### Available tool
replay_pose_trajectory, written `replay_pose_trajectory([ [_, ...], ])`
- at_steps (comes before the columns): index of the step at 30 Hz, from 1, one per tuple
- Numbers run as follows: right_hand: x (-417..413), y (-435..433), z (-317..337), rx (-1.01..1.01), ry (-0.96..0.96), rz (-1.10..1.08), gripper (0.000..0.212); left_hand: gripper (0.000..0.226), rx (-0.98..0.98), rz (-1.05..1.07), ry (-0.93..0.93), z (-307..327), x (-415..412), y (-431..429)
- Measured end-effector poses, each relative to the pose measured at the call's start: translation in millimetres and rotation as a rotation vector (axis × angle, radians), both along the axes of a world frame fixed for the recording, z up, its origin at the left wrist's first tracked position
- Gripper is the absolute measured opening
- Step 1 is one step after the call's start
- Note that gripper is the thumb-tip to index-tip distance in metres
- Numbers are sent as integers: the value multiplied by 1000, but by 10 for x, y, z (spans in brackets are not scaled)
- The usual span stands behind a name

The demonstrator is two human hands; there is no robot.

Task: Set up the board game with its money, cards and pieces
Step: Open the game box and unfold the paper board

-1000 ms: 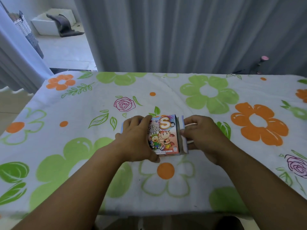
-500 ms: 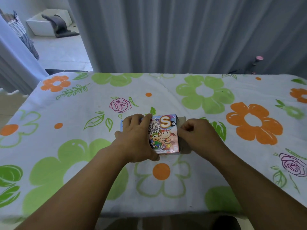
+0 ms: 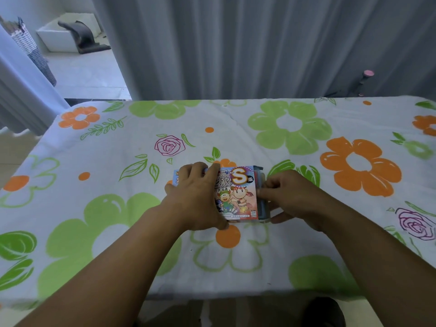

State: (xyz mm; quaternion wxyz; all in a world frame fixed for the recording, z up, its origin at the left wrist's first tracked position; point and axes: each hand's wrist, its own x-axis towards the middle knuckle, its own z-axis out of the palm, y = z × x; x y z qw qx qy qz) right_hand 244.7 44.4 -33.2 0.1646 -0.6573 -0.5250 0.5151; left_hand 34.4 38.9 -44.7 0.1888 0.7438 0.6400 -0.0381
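Note:
A small colourful game box point(image 3: 238, 192) with cartoon figures and a big letter S lies flat in the middle of the flowered table point(image 3: 295, 232). My left hand point(image 3: 195, 197) lies over its left half, fingers curled round the far edge and thumb at the near edge. At the box's right end my right hand point(image 3: 290, 199) pinches a grey inner part point(image 3: 261, 197) that sticks out of the open end. The left part of the box is hidden under my left hand.
A grey curtain point(image 3: 259, 43) hangs right behind the table's far edge. A dark stand with a pink top point(image 3: 366, 77) is at the back right. A white tub point(image 3: 61, 36) sits on the floor at the far left.
My right hand moved in against the box's right end, then drew back slightly, and a grey inner part now shows out of that end. My left hand has stayed on the box.

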Motion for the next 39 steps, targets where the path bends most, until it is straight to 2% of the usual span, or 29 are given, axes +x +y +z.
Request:
replay_pose_trajectory([
  [3, 131, -8, 20, -47, 91, -138, 14, 132, 17, 7, 15, 15, 78, 10],
  [7, 285, -54, -10, -53, 219, -435, 18, 134, 17, 23, 43, 20, 183, 41],
  [15, 814, -98, -30, 56, 197, -751, 19, 139, -6, 41, 61, 44, 516, 99],
  [23, 1451, -181, 52, 106, 236, -919, 18, 141, -34, 81, 81, -39, 795, 194],
  [32, 1742, -175, 82, 121, 302, -948, 20, 139, -97, 1, 75, -394, 1461, 143],
  [39, 1841, -170, 10, 76, 302, -924, 17, 122, 53, -34, -29, -625, 2062, 159],
])
